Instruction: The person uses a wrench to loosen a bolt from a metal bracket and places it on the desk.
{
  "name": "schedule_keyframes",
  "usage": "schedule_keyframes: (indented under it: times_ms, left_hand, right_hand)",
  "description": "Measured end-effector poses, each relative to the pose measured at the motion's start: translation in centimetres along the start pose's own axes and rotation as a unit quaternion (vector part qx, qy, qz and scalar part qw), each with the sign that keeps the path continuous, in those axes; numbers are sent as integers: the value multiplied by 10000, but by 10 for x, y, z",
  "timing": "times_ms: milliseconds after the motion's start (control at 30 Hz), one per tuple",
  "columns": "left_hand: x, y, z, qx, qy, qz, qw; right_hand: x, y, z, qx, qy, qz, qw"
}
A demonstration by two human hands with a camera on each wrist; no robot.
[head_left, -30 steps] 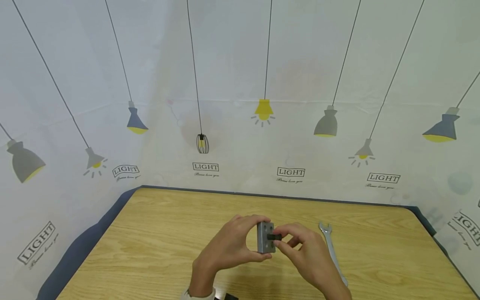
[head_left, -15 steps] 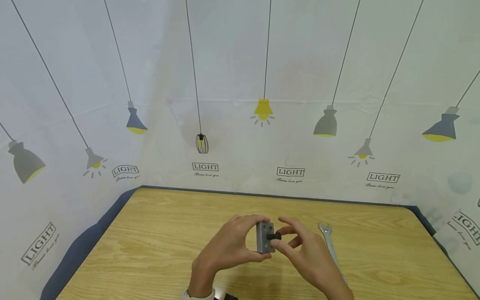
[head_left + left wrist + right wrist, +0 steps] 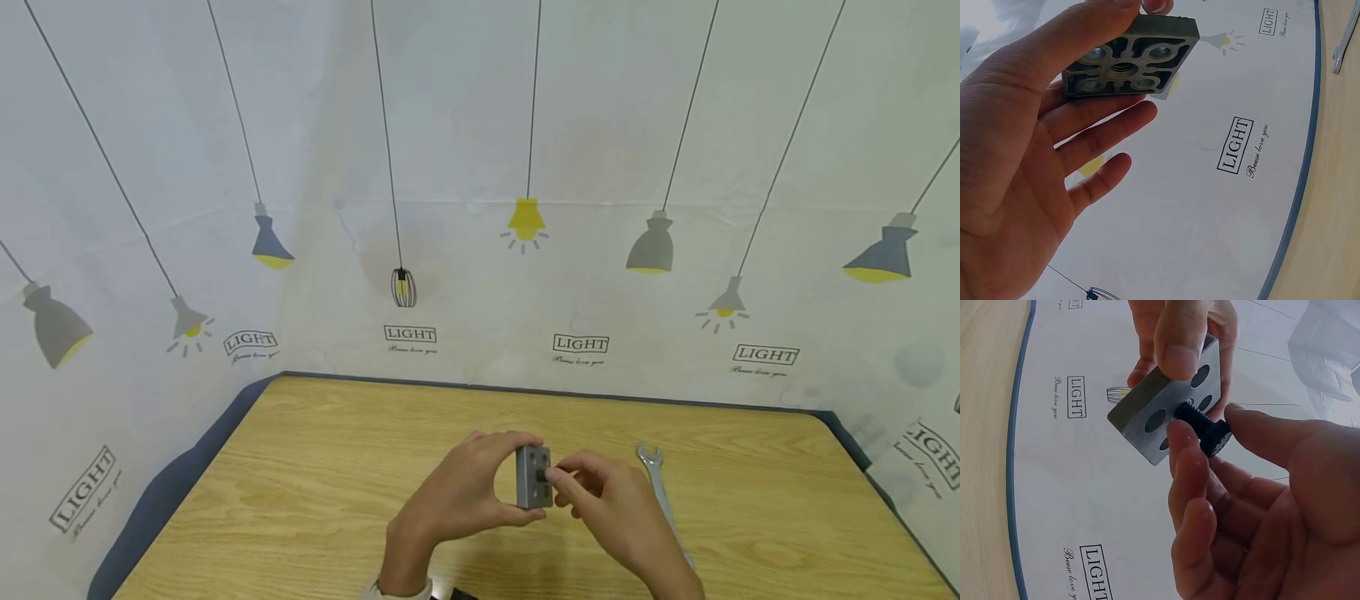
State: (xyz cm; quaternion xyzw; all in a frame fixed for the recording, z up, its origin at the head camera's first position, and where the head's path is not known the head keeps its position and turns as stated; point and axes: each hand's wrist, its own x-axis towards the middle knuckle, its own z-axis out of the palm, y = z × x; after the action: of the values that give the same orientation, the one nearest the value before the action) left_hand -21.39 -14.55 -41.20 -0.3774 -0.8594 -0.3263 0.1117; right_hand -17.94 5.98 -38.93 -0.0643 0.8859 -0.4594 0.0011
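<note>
My left hand (image 3: pixel 459 487) holds up a square grey metal plate (image 3: pixel 525 479) by its edges, thumb on one side and fingers on the other. In the left wrist view, the plate's ribbed back (image 3: pixel 1124 69) shows a threaded centre hole and smaller holes at its corners. A black bolt (image 3: pixel 1215 439) stands out from the middle of the front face, its threaded shank partly showing in the right wrist view. My right hand (image 3: pixel 618 508) pinches the bolt's head between thumb and index finger, covering most of the bolt in the head view.
A silver open-ended wrench (image 3: pixel 662 500) lies on the wooden table (image 3: pixel 337 467), right of my right hand. Behind the table hangs a pale backdrop (image 3: pixel 465 167) printed with lamps, and a blue border (image 3: pixel 180 475) runs along the table's edge.
Half a second ago my right index finger was lifted off the bolt head; now thumb and finger are closed on it again. My left hand and the plate have barely moved.
</note>
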Motion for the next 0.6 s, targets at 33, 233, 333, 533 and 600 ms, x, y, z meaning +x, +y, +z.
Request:
schedule_keyframes:
  times_ms: [33,233,333,533,600]
  left_hand:
    - [0,0,0,4,10,16,10000]
    - [0,0,0,99,65,163,9998]
    - [0,0,0,74,41,119,9999]
    - [1,0,0,42,-15,28,10000]
    - [1,0,1,51,-18,24,10000]
  right_hand:
    - [0,0,0,12,10,-5,10000]
    - [0,-1,0,78,50,-32,10000]
    - [0,-1,0,95,73,-55,9999]
    - [-1,-1,-2,70,87,-117,9999]
    - [-1,-1,-2,69,89,-148,9998]
